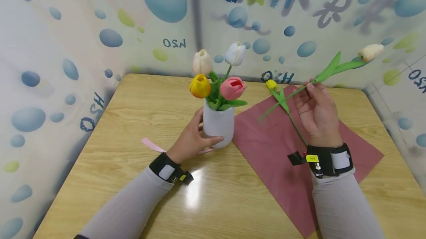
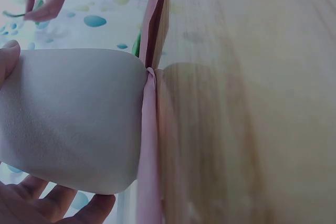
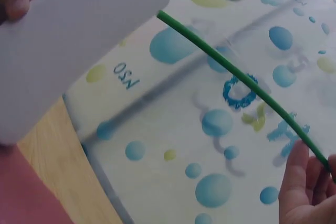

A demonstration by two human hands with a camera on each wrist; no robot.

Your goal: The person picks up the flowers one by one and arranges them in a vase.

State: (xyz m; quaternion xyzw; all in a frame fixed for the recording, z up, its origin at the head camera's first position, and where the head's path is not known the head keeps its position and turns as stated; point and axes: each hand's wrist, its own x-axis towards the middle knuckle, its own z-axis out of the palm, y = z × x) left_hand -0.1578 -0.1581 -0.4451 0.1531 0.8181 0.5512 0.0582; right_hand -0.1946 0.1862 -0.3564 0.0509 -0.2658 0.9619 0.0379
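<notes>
My left hand (image 1: pixel 190 136) grips a white vase (image 1: pixel 219 125) from its left side, thumb across the front. In the vase stand a cream tulip (image 1: pixel 202 62), a white tulip (image 1: pixel 235 54), a yellow-orange tulip (image 1: pixel 200 86) and a pink tulip (image 1: pixel 233 88). Over the right part of the table, my right hand (image 1: pixel 317 111) pinches the green stem of another cream tulip (image 1: pixel 371 52). Its bloom points up and right, while the stem's cut end slants down toward the vase. The right wrist view shows that stem (image 3: pixel 236 72) with its tip close to the vase rim.
A dark pink wrapping sheet (image 1: pixel 266 150) covers much of the table's right side. On it lies a small yellow tulip (image 1: pixel 271 84), its stem partly behind my right hand. A pale pink ribbon (image 1: pixel 153 144) runs along the vase base. Behind the wooden table (image 1: pixel 149 95) is a patterned wall.
</notes>
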